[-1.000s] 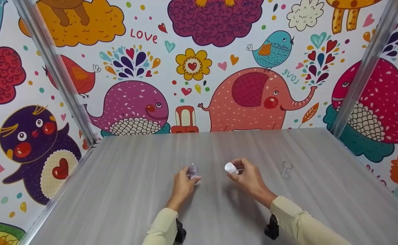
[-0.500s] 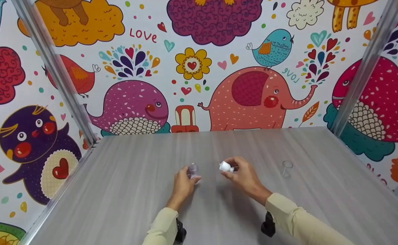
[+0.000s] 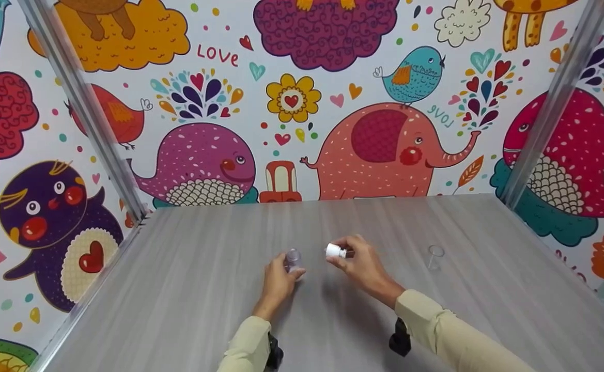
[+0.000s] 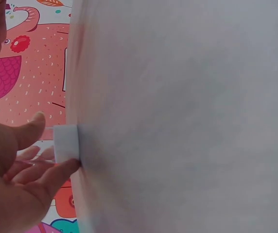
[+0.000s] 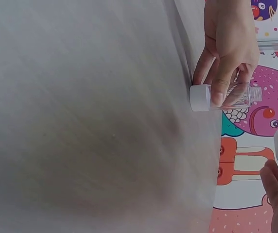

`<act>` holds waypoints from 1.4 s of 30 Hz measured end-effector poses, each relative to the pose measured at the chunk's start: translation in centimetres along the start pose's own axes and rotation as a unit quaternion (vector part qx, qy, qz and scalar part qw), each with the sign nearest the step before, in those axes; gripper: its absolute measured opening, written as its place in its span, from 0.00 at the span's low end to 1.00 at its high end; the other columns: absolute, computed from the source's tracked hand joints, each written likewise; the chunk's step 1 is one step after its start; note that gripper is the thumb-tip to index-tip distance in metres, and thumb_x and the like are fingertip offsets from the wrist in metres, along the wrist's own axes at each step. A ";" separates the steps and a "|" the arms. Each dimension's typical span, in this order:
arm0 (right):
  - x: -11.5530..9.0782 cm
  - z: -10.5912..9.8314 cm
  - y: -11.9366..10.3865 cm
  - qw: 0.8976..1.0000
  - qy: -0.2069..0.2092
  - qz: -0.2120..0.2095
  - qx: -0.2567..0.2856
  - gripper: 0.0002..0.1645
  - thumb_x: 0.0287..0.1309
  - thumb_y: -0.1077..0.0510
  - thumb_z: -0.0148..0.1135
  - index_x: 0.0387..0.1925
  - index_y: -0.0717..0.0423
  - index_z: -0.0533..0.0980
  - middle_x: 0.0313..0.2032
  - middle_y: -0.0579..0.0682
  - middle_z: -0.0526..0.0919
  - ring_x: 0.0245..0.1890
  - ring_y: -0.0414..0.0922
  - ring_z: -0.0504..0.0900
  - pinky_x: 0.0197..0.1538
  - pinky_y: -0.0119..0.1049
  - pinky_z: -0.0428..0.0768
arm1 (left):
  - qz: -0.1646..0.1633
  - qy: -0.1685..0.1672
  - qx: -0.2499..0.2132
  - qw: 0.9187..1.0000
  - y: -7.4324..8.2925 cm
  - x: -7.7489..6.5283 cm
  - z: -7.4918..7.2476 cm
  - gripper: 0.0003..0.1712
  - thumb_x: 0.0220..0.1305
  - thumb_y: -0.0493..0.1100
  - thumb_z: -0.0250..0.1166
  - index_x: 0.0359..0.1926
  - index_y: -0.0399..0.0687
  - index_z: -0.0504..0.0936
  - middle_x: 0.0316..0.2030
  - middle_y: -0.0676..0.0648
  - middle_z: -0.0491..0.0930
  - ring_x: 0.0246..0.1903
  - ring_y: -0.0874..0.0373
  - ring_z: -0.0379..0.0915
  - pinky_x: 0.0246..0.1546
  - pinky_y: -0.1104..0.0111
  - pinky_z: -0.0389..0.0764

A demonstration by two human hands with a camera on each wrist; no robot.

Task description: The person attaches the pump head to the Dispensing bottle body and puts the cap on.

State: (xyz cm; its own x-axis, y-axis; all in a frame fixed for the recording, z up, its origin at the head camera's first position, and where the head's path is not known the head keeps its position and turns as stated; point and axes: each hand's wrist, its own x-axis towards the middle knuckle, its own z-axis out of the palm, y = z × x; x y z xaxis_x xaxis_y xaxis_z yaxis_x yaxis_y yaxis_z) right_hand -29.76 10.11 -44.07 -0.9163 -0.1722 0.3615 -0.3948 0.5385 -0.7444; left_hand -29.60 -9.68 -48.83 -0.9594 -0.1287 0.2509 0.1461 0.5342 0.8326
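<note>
My left hand (image 3: pixel 276 280) holds a clear bottle (image 3: pixel 293 257) upright on the table, thumb on one side and fingers on the other. In the right wrist view, the bottle has a white base (image 5: pixel 199 98) and a bare threaded neck (image 5: pixel 256 94). My right hand (image 3: pixel 366 266) pinches a white pump top (image 3: pixel 335 251) in the air, a short way right of the bottle and apart from it. The pump top lies tilted sideways, its wide end toward the left; its narrow end is partly hidden by the fingers.
A clear open cylinder, like a small cover (image 3: pixel 435 257), stands on the table to the right of my right hand. The grey wood-grain table (image 3: pixel 203 299) meets a printed wall (image 3: pixel 291 144) at the back, with metal posts (image 3: pixel 555 103) at both corners.
My right hand has moved left toward the bottle, and the white pump top has turned from facing the head camera to lying sideways. The left hand and the bottle have stayed still.
</note>
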 end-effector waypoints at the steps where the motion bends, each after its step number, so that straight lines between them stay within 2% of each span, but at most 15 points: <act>1: 0.0 0.1 -0.1 1.000 -0.002 0.000 0.001 0.16 0.54 0.59 0.74 0.46 0.52 0.81 0.43 0.49 0.80 0.43 0.44 0.81 0.48 0.40 0.84 | 0.001 0.002 0.002 1.000 0.0 0.0 0.0 0.20 0.56 0.34 0.73 0.49 0.29 0.79 0.48 0.31 0.84 0.48 0.40 0.83 0.51 0.50 0.82; 7: 0.6 0.1 -0.5 1.000 -0.005 0.004 0.004 0.17 0.54 0.60 0.74 0.46 0.53 0.82 0.44 0.49 0.78 0.46 0.47 0.83 0.50 0.43 0.84 | -0.003 -0.004 -0.004 1.000 0.1 -0.1 -0.1 0.20 0.57 0.33 0.72 0.49 0.29 0.79 0.49 0.31 0.84 0.48 0.41 0.83 0.51 0.51 0.82; 17: 1.4 0.2 -0.4 0.999 0.001 -0.037 0.002 0.19 0.53 0.64 0.73 0.48 0.57 0.79 0.44 0.51 0.79 0.44 0.46 0.81 0.50 0.43 0.83 | 0.010 -0.006 -0.005 1.000 0.1 0.0 -0.1 0.20 0.57 0.33 0.72 0.48 0.27 0.79 0.47 0.30 0.84 0.49 0.39 0.82 0.50 0.51 0.82; 27: 2.0 0.3 -0.7 0.999 -0.003 -0.024 -0.024 0.17 0.53 0.62 0.74 0.44 0.53 0.78 0.43 0.50 0.79 0.44 0.47 0.81 0.48 0.43 0.84 | 0.005 -0.004 0.000 1.000 0.0 0.2 -0.2 0.20 0.56 0.34 0.73 0.48 0.29 0.80 0.47 0.31 0.84 0.48 0.41 0.83 0.50 0.51 0.82; 33: 2.2 0.6 -0.9 0.999 -0.026 -0.016 -0.024 0.17 0.55 0.62 0.73 0.46 0.52 0.78 0.45 0.49 0.81 0.46 0.46 0.82 0.50 0.43 0.84 | 0.001 -0.009 -0.004 1.000 0.0 0.2 -0.2 0.19 0.56 0.34 0.73 0.47 0.29 0.80 0.47 0.31 0.84 0.47 0.42 0.83 0.49 0.52 0.82; 39: 2.4 0.9 -1.0 0.998 -0.031 -0.043 -0.034 0.17 0.55 0.62 0.73 0.46 0.53 0.79 0.44 0.50 0.81 0.44 0.44 0.81 0.51 0.43 0.83 | -0.008 -0.011 -0.008 1.000 0.0 0.2 -0.2 0.18 0.57 0.34 0.72 0.48 0.30 0.80 0.48 0.32 0.84 0.49 0.42 0.82 0.51 0.51 0.81; 42: 2.7 1.2 -1.1 0.998 -0.029 -0.058 -0.026 0.17 0.54 0.63 0.73 0.46 0.55 0.80 0.43 0.51 0.80 0.44 0.44 0.80 0.52 0.44 0.83 | -0.001 -0.008 -0.010 1.000 0.1 0.2 -0.2 0.18 0.57 0.33 0.72 0.47 0.30 0.80 0.47 0.32 0.85 0.49 0.42 0.83 0.50 0.51 0.82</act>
State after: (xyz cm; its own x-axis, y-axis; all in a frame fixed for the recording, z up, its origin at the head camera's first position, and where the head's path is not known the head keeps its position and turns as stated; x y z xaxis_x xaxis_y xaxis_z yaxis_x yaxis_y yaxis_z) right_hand -31.86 8.12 -42.96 -0.8674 -0.2819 0.4100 -0.4961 0.5535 -0.6690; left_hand -29.72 -9.86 -48.62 -0.9638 -0.1160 0.2401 0.1478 0.5172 0.8430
